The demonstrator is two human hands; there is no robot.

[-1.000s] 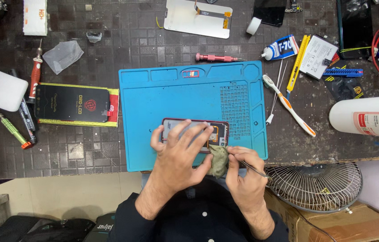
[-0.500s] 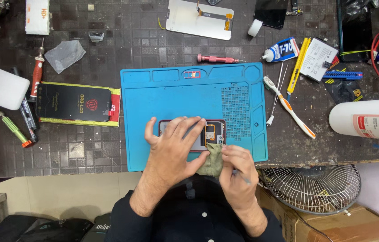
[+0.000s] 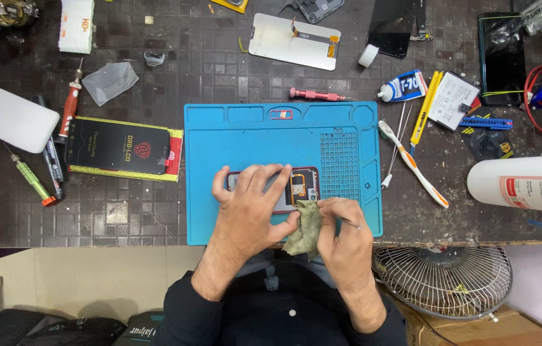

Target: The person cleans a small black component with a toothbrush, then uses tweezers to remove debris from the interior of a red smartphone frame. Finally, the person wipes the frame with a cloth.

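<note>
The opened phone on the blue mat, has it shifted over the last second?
Barely, if at all: the phone stays pinned under the left hand, just left of the blue mat's grid patch.
</note>
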